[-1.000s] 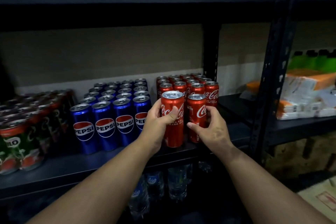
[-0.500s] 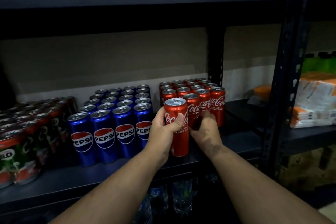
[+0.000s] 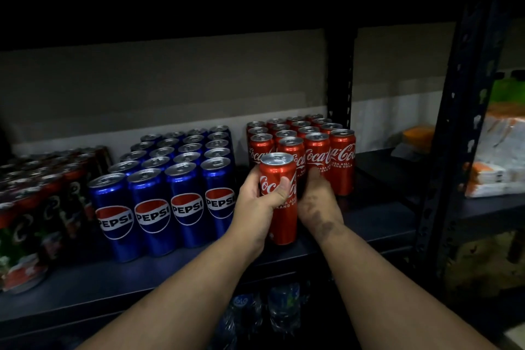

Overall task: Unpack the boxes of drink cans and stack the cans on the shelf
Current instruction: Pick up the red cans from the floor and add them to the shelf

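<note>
**Spotter:** Coca-Cola can (image 3: 279, 199), the red one at the front, is in your left hand (image 3: 255, 207). Your fingers wrap round its left side and your thumb lies across the logo. It stands upright near the front edge of the shelf (image 3: 85, 290), though I cannot tell whether its base rests on the board.

**Operator:** And my right hand?

**Spotter:** Your right hand (image 3: 319, 202) is just beside that can, on its right, reaching to the block of red cans (image 3: 315, 148) behind it. Your knuckles face the camera and the fingertips are hidden, so I cannot tell whether you grip anything there.

**Operator:** How do the rows stand?

**Spotter:** The red block sits at the right end of your shelf, against the black upright post (image 3: 339, 79), several rows deep. Left of it, with a narrow gap between, stands the block of blue Pepsi cans (image 3: 170, 179), four across the front. Further left you have dark green and red cans (image 3: 25, 221), too dim to read fully.

**Operator:** Anything else nearby?

**Spotter:** Below your arms are wrapped water bottles (image 3: 267, 312) on the lower level. Past the right post lie white and orange packs (image 3: 500, 162), with green bottles (image 3: 508, 91) behind them.
</note>
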